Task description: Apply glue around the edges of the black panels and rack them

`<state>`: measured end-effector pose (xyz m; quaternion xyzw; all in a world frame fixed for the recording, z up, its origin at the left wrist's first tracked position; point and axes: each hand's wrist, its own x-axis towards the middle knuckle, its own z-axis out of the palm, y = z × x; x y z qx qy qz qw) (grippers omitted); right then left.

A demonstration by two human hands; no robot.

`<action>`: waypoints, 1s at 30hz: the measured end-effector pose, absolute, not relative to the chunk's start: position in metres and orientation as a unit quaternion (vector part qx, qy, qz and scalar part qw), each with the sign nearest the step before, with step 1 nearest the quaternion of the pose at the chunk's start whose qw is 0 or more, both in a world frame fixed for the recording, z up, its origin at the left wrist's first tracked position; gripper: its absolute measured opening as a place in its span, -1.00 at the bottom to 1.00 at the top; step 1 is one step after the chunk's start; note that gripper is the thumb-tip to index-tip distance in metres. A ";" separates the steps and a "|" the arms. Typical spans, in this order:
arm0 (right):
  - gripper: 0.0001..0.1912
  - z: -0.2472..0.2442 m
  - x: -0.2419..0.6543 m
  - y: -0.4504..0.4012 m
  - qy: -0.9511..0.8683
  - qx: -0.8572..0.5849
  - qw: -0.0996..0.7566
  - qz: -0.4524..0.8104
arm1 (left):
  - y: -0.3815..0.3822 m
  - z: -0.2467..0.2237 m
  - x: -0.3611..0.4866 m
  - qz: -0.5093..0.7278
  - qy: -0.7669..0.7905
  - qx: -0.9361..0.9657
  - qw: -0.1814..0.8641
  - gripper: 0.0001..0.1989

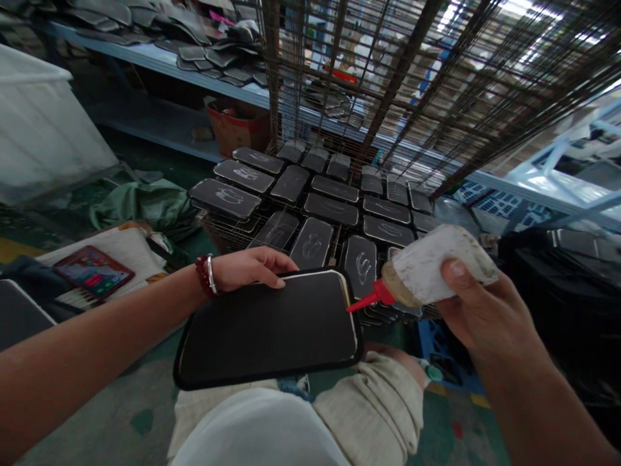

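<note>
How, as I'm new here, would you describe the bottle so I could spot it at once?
Find the wire rack, then the rows of dark panels at its foot. Nearer, the right hand grips the bottle at the edge of a black-rimmed panel. Unlike those flat dark pieces, it is whitish and rounded, with a pointed red nozzle.

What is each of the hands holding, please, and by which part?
The right hand grips the bottle by its white body, near the base; the left hand holds the black panel at its far edge.
</note>
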<state>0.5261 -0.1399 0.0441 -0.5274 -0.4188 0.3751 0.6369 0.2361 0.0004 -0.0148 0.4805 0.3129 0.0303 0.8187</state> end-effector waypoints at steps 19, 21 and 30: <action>-0.63 0.023 0.524 -0.160 -0.275 -0.533 0.749 0.282 | -0.005 -0.042 0.231 0.185 0.382 0.347 0.836 -0.65; -0.63 0.017 0.522 -0.158 -0.236 -0.537 0.763 0.270 | -0.010 -0.047 0.233 0.207 0.389 0.326 0.836 -0.66; -0.60 -0.008 0.515 -0.154 -0.162 -0.559 0.777 0.241 | -0.023 -0.058 0.238 0.226 0.392 0.293 0.842 -0.68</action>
